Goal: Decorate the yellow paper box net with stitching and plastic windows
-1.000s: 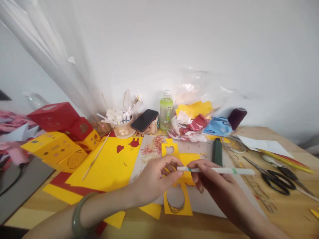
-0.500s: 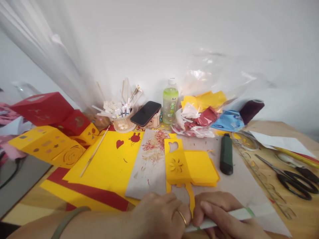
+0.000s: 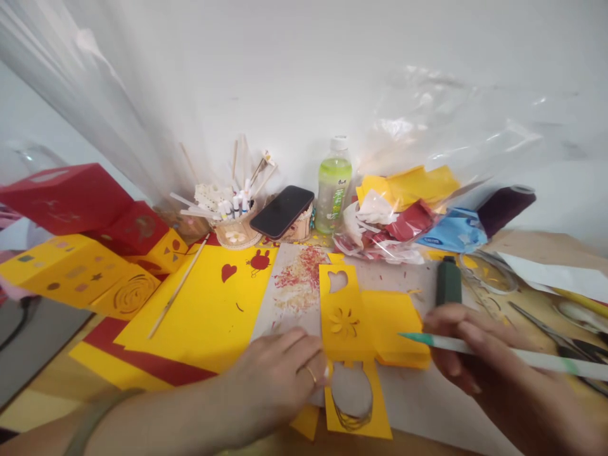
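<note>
My left hand (image 3: 294,373), a ring on one finger, is closed with bent fingers at the left edge of a yellow paper cutout (image 3: 342,323). Its fingertips touch that edge; the thumb is hidden. Heart and petal shapes are cut through the cutout, and a large round hole with pencil-like lines lies near its bottom. Slightly blurred, my right hand (image 3: 479,354) grips a slim white pen-like tool (image 3: 503,358) with a tapered green tip. This tip points left above a folded yellow flap (image 3: 394,316). Grey board (image 3: 294,272) with red and yellow crumbs lies underneath.
A dark green cutter-like tool (image 3: 448,282) lies behind my right hand, with scissors (image 3: 546,326) farther right. Red boxes (image 3: 71,202) and yellow sheets (image 3: 204,304) are on the left. A phone (image 3: 282,210), a drink bottle (image 3: 334,183) and plastic-bagged scraps (image 3: 384,221) line the back.
My right hand has lifted away to the right with the white tool, its green tip now visible. My left hand has shifted up and left, uncovering the cutout's round hole.
</note>
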Available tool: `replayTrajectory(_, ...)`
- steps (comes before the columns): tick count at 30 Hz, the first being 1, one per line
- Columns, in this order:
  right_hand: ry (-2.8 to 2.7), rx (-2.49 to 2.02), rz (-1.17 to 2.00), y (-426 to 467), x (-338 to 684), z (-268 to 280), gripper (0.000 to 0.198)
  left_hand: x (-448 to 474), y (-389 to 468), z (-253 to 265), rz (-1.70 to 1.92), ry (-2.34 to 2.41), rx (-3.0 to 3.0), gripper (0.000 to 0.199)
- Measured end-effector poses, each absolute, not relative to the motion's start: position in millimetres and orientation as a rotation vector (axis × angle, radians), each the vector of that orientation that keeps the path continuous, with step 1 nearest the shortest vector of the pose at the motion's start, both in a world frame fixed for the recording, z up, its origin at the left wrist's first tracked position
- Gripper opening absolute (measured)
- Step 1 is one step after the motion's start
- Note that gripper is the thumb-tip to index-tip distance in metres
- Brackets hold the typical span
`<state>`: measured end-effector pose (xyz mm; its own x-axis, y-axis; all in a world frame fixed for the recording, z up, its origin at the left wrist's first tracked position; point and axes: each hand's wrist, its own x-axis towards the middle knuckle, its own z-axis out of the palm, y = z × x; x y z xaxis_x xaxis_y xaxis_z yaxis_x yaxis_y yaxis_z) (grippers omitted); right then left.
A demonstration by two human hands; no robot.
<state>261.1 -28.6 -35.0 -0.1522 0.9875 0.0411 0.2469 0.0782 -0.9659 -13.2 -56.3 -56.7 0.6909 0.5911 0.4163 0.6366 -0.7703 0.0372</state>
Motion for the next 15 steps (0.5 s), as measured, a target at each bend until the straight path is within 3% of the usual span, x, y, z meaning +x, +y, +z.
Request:
replayTrajectory(2, -1.499, -1.235, 1.271, -23.6, 238.2, -27.7, 0.023, -7.9, -45.8, -63.4, -0.614, -0.963, -2.674, 0.018)
replayTrajectory(6, -1.619, -1.26, 1.369, -8.5, 207.8, -23.4, 0.016, 4.3, -33.1, -74.1, -0.509, -0.972, -2.649, 0.021)
replayTrajectory(15, -1.744, -1.246, 1.404, 6.9, 213.4, -64.0, 0.018, 7.5, -25.5, -76.9, -0.332, -1.038, -2.817, 0.019)
